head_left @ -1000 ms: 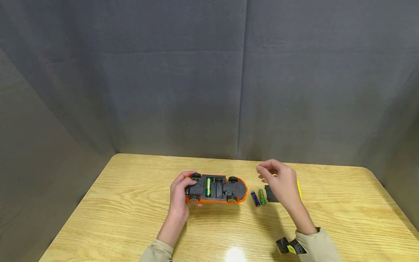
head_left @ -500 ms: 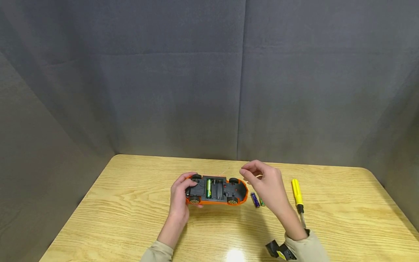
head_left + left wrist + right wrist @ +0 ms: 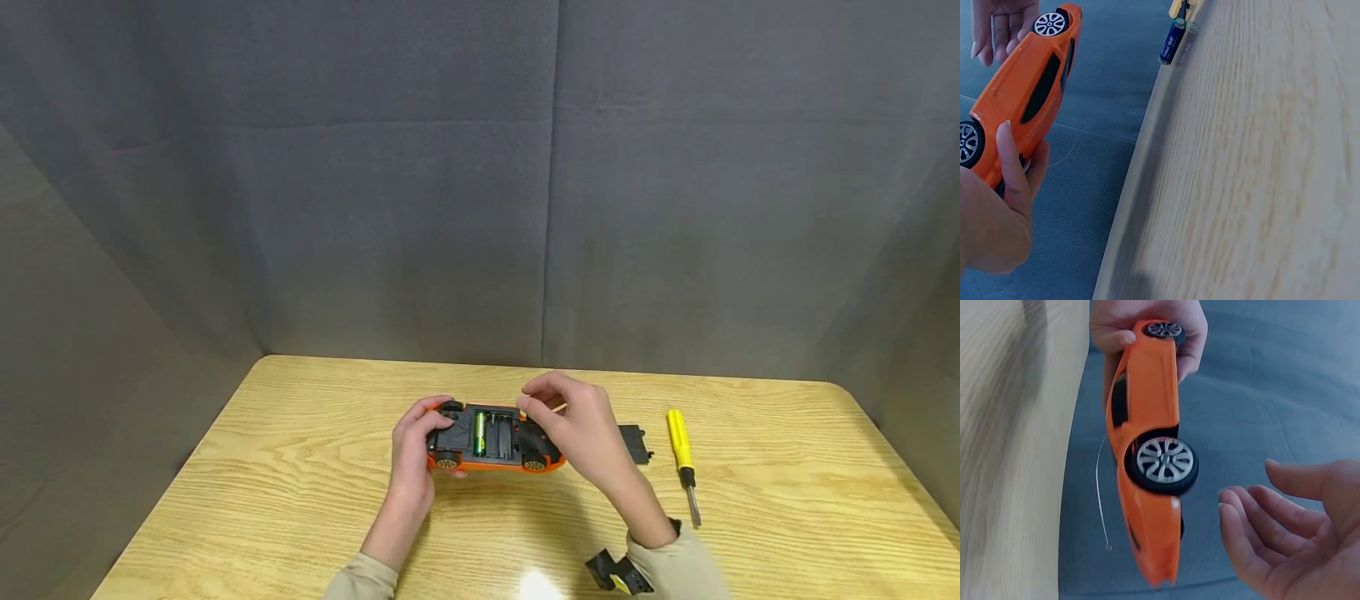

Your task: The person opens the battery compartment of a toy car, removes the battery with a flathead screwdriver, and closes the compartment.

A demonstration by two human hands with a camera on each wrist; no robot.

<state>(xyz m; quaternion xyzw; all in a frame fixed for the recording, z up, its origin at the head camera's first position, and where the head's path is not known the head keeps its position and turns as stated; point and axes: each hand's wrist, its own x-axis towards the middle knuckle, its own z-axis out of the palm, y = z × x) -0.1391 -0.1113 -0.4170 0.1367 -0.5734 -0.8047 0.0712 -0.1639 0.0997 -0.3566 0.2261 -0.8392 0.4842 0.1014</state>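
My left hand (image 3: 412,450) grips one end of an orange toy car (image 3: 465,463), turned with its black underside facing up in the head view. The battery compartment lies uncovered, and one green battery (image 3: 480,433) sits in its left slot. Over the car's other end hovers my right hand (image 3: 577,425). Its fingers (image 3: 1244,540) are loosely bent beside the car in the right wrist view, with nothing between them and the thumb. A purple-blue battery (image 3: 1173,41) lies on the table in the left wrist view; in the head view my right hand hides it.
A black battery cover (image 3: 636,443) lies right of my right hand. Farther right is a screwdriver (image 3: 681,442) with a yellow handle. A thin pale wire (image 3: 1099,487) hangs from the car. Grey cloth (image 3: 405,208) stands behind the wooden table (image 3: 300,467).
My right hand has moved left from above the battery cover to over the car's right end, baring the screwdriver and covering the loose batteries. My left hand and the car stay nearly still.
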